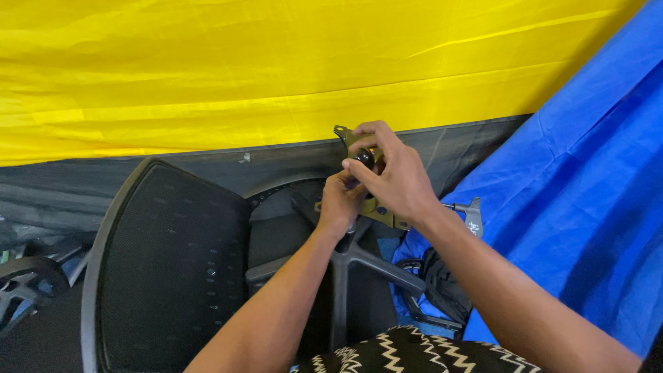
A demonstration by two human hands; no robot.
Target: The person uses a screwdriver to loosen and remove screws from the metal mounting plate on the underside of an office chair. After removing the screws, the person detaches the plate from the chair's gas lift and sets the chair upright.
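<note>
Right hand curls its fingers around a small black knob on the metal bracket. Left hand grips the bracket from below, above the chair base; yellow sheet behind

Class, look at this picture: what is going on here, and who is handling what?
A person works on an upturned office chair. Both hands are on a metal bracket above the chair's star base: the left hand grips from below, and the right hand pinches a small black knob. The mesh backrest lies to the left, with yellow and blue cloth behind.
</note>
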